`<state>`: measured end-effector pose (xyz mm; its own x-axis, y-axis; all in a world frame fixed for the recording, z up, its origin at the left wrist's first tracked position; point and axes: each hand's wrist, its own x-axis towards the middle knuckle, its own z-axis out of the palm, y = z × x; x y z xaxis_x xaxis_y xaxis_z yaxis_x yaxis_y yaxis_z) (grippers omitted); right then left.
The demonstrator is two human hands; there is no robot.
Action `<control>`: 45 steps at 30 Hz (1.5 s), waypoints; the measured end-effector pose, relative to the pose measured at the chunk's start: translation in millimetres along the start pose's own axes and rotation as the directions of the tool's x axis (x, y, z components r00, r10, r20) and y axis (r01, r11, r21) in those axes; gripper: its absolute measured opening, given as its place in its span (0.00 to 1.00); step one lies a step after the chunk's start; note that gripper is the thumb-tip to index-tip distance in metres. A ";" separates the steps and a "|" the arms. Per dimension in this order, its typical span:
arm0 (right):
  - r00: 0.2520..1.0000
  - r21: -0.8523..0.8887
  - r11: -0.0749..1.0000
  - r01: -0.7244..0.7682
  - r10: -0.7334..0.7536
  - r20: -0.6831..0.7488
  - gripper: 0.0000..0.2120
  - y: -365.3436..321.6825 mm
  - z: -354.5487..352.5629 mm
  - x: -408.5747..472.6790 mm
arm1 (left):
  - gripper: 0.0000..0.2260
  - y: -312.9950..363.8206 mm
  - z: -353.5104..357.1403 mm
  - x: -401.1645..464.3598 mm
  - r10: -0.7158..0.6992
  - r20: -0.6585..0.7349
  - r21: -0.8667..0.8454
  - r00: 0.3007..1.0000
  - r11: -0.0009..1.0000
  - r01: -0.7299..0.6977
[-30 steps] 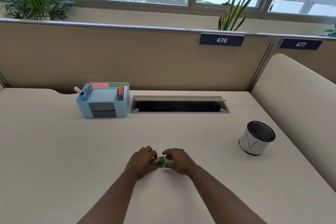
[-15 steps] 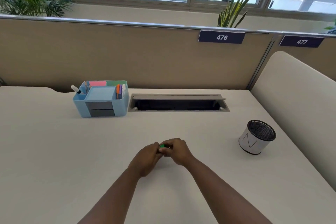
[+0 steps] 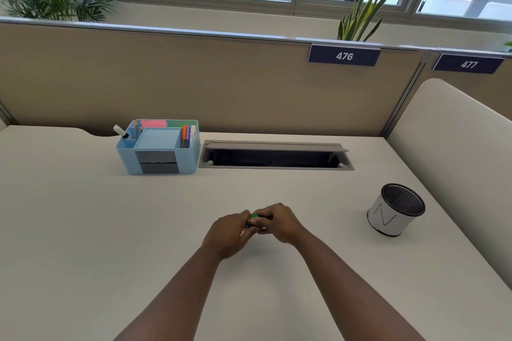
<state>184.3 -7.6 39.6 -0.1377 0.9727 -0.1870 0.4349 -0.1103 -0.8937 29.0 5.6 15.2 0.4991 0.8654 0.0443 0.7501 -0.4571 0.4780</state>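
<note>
Two hands meet above the middle of the bench, with a small green thing caught between them. The left hand curls its fingers round the thing's near left end. The right hand pinches the far right end with bent fingers. Only a sliver of green shows in the gap between the two sets of fingertips; the rest is hidden, so its shape cannot be told, nor whether it touches the bench. A blue desk organizer stands well apart at the back left, beside a cable slot. A mesh cup stands to the right.
</note>
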 end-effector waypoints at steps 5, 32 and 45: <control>1.000 -0.008 1.000 -0.005 0.005 0.022 0.08 -1.3 -1.1 0.9 | 0.12 1.6 -0.4 1.2 -0.004 -0.009 0.011 1.000 1.000 0.004; 0.989 0.203 0.978 -0.055 0.081 -0.120 0.12 -5.2 -16.6 -8.3 | 0.06 -3.0 2.8 0.3 -0.091 0.050 -0.319 0.995 0.942 0.102; 0.937 -0.052 0.972 -0.230 0.207 -0.281 0.15 41.1 -3.3 -17.4 | 0.14 -16.1 7.7 2.0 -0.267 -0.169 -0.431 0.949 0.886 0.172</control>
<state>207.5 -28.4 7.4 0.2110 0.9461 -0.2459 0.5003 -0.3206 -0.8043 21.2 13.1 0.8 0.1998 0.9778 0.0629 0.5634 -0.1672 0.8091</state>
